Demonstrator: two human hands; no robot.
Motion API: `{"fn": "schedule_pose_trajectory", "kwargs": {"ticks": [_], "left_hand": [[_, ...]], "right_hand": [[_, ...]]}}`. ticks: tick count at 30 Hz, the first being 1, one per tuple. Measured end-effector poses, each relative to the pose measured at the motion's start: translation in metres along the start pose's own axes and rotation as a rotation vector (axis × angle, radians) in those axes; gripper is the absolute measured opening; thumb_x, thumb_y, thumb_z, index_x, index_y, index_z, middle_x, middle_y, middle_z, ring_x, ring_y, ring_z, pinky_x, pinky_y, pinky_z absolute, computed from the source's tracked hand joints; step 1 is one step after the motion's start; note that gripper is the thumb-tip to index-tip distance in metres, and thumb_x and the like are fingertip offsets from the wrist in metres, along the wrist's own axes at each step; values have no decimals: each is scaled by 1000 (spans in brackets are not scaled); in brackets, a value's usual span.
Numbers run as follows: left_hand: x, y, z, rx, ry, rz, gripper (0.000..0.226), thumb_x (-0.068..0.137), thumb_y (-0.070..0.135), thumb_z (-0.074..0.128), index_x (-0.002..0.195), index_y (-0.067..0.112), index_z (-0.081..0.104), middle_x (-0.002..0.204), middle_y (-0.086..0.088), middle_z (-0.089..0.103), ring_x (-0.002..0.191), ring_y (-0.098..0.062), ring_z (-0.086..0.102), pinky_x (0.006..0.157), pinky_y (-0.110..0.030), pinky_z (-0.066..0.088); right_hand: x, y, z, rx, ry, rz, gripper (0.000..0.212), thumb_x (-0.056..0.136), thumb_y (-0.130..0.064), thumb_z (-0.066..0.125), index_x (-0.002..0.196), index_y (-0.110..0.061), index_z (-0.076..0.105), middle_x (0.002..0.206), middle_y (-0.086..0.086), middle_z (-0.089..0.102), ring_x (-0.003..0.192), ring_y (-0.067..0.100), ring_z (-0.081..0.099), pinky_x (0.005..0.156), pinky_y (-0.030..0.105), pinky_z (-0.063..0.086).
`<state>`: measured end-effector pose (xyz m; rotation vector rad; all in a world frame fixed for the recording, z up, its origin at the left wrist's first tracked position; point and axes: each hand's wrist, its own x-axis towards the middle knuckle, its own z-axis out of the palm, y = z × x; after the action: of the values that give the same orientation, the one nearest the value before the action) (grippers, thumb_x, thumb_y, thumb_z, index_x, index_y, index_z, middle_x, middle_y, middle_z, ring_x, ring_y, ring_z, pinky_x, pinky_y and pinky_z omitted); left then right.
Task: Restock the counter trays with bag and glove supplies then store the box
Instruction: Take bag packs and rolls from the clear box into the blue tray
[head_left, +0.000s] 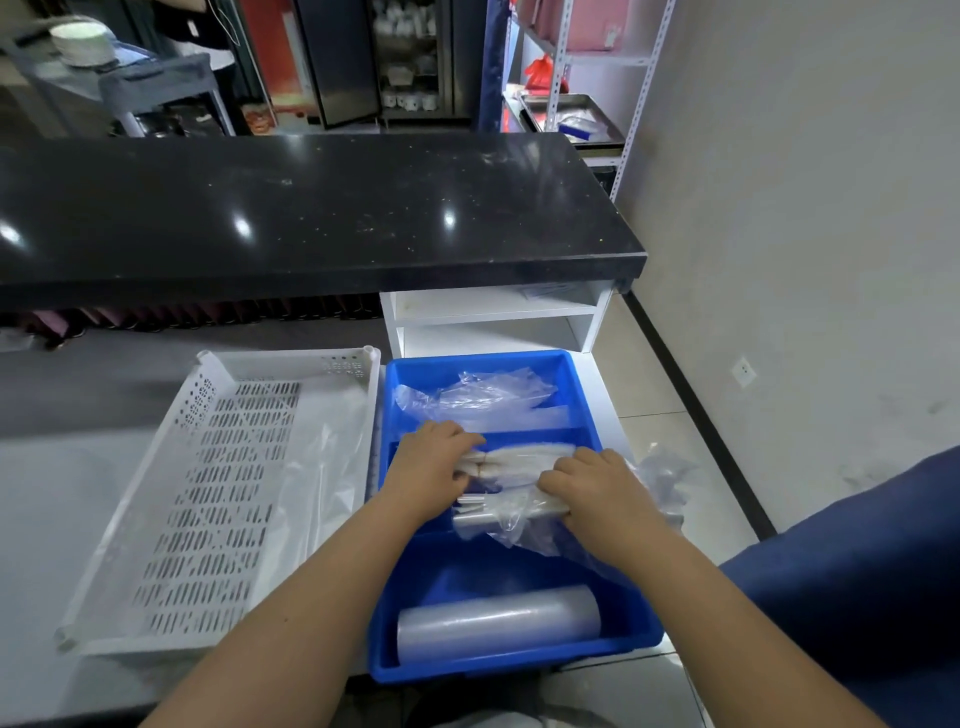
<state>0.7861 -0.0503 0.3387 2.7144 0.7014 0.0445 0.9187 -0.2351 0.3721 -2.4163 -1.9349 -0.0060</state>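
A blue divided tray (631, 636) sits on the grey counter in front of me. Its far compartment holds loose clear plastic gloves (483, 397). In the middle compartment lie bundles of folded clear bags (519, 462). My left hand (431, 462) presses on the bundles' left end. My right hand (592, 486) grips their right end together with a crumpled clear wrapper (660, 478). A roll of clear bags (498, 623) lies in the near compartment.
A white perforated tray (208, 493) with a clear bag sheet (327, 467) on its right side lies left of the blue tray. A black raised countertop (311, 208) runs behind. White shelf cubbies (493, 317) sit under its right end. Tiled floor is to the right.
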Motion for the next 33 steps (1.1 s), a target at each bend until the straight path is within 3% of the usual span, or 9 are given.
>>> {"fn": "schedule_pose_trajectory", "kwargs": {"ticks": [3, 13, 18, 21, 26, 30, 33], "left_hand": [[-1, -8, -3, 22, 131, -26, 50, 77, 34, 66, 126, 31, 54, 123, 6, 54, 116, -21, 44, 95, -38, 37], [-20, -23, -38, -240, 400, -22, 25, 84, 32, 68, 108, 26, 66, 109, 7, 66, 103, -16, 56, 90, -32, 44], [-39, -18, -29, -158, 249, 33, 34, 75, 47, 70, 104, 29, 68, 100, 11, 68, 96, -15, 58, 84, -32, 45], [-41, -19, -13, -62, 179, -19, 37, 74, 41, 70, 110, 31, 65, 106, 9, 66, 101, -18, 55, 84, -35, 43], [-30, -17, 0, 23, 209, -67, 37, 75, 39, 68, 112, 33, 62, 109, 12, 62, 105, -16, 51, 85, -31, 29], [-24, -19, 5, 34, 216, -65, 26, 78, 32, 67, 103, 29, 64, 100, 9, 66, 99, -18, 53, 82, -31, 25], [-27, -21, 9, 42, 238, -37, 17, 75, 22, 69, 92, 25, 68, 87, 5, 68, 88, -21, 57, 77, -32, 23]], "right_hand": [[6, 5, 3, -33, -50, -2, 29, 76, -9, 56, 101, -23, 58, 99, -4, 59, 96, 23, 48, 81, 34, 35], [50, -29, 5, -22, -93, -17, 25, 81, -13, 58, 104, -22, 57, 104, 1, 61, 99, 26, 50, 84, 37, 35], [75, -45, 22, -6, -110, -42, 22, 84, -16, 57, 106, -20, 55, 103, 3, 60, 102, 27, 50, 84, 38, 36], [81, -41, 29, 17, -66, -15, 21, 84, -19, 58, 105, -19, 56, 102, 4, 60, 100, 27, 51, 85, 38, 35], [87, -35, 33, 19, 14, 16, 20, 85, -18, 57, 105, -18, 59, 100, 5, 60, 98, 28, 50, 86, 39, 34], [80, -34, 38, 24, 41, 5, 29, 68, -15, 77, 93, -15, 64, 87, 7, 64, 83, 29, 57, 76, 40, 44], [71, -30, 44, 30, -17, -27, 31, 78, -26, 67, 107, -21, 57, 103, 2, 63, 94, 25, 53, 86, 37, 38]]}}
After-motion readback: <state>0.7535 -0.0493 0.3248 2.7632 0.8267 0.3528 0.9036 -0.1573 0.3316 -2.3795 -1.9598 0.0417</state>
